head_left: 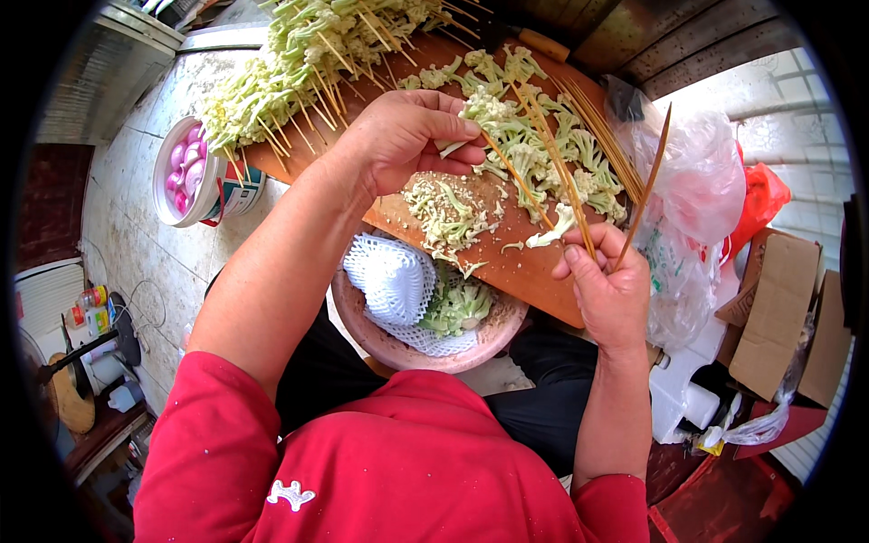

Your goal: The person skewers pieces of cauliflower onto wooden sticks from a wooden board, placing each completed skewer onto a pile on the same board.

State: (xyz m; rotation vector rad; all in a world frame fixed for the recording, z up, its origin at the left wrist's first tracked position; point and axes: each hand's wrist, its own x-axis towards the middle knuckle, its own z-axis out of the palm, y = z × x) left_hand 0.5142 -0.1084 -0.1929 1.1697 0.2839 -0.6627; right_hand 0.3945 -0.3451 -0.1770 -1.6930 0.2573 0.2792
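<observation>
My left hand (421,136) is closed in a pinch above the wooden board (534,279), with a small pale piece of cauliflower (450,148) between its fingers. One bamboo skewer (518,177) slants from those fingertips down toward my right hand (608,285). That right hand is closed around several bamboo skewers (563,172) that fan out upward. Beside its thumb is a cauliflower floret (554,228); whether a skewer pierces it I cannot tell. Loose cut cauliflower (593,149) lies behind and between both hands. Crumbs and trimmings (444,217) are scattered on the board below my left hand.
Skewered cauliflower (299,81) is heaped at the board's far left. More skewers (597,127) lie at its right, near a knife handle (543,43). A pinkish basin (493,348) holds white foam netting. Purple onions fill a bucket (237,195). Plastic bags (683,199) and cardboard (774,312) stand right.
</observation>
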